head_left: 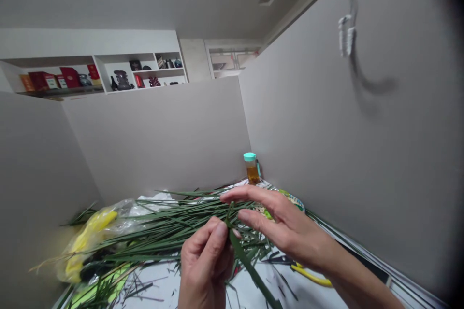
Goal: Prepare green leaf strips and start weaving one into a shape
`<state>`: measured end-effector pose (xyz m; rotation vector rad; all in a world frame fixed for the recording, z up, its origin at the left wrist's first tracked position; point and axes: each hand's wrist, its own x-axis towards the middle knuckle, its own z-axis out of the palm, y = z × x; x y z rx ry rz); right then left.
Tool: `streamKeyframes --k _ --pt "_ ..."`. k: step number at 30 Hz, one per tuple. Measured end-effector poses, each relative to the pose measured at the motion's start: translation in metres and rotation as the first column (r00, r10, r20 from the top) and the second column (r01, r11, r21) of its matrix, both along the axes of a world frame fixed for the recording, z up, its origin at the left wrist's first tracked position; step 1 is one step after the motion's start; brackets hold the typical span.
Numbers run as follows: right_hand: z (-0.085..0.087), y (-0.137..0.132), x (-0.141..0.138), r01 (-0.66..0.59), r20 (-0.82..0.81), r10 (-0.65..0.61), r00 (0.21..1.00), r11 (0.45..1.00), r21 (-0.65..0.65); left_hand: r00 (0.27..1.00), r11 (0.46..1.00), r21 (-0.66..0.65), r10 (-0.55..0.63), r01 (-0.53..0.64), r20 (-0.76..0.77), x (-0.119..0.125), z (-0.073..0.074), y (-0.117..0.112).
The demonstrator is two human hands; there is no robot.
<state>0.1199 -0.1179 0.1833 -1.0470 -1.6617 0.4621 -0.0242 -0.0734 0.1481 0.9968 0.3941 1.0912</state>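
Note:
My left hand (206, 260) pinches a long green leaf blade (250, 268) near its folded or knotted upper end. From the pinch, the broad strip hangs down toward the lower right. My right hand (279, 217) is held just above and to the right, thumb and index finger apart around the small tip that sticks up. Whether its other fingers touch the leaf is hidden. Behind both hands lies a large pile of long green leaves (166, 224) on the white table (159, 285).
Yellow-handled pliers (311, 275) lie beneath my right forearm. A bottle with a turquoise lid (253, 169) stands in the back corner. Clear plastic bags with something yellow (87, 236) are at left. Leaf scraps (141, 287) litter the front. Grey partitions (163, 135) surround the table.

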Motion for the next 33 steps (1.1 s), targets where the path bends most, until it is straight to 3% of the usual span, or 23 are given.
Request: streamKeyframes --k 5,7,12,19,21,26,33 --pt "0.002 0.001 0.0 -0.077 0.123 0.079 0.989 0.997 -0.023 0.991 0.996 -0.026 -0.091 0.089 -0.097 -0.007 0.003 -0.003" --pt "0.001 0.001 -0.001 -0.095 0.064 0.1 0.993 0.993 -0.077 0.984 0.994 -0.008 -0.105 0.105 -0.141 -0.009 0.003 -0.004" --pt "-0.003 0.003 -0.001 -0.279 -0.177 0.241 0.954 0.93 -0.239 0.979 0.992 0.003 -0.123 0.125 -0.16 -0.01 0.003 -0.004" --pt "0.0 0.002 0.007 -0.338 -0.229 0.295 0.928 0.924 -0.18 0.978 0.995 -0.003 -0.095 0.096 -0.185 -0.01 0.004 -0.005" --pt "0.002 0.0 0.007 -0.296 -0.208 0.264 0.942 0.944 -0.143 0.977 0.996 -0.019 -0.087 0.085 -0.192 -0.01 0.004 -0.005" --pt "0.006 -0.008 0.002 -0.02 -0.073 0.024 0.997 0.998 0.059 0.971 0.994 -0.069 -0.093 0.08 -0.219 -0.01 0.003 -0.004" --pt "0.01 -0.02 0.001 0.048 0.089 -0.062 0.994 0.988 0.149 0.968 0.993 -0.073 -0.103 0.089 -0.228 -0.01 0.003 -0.006"
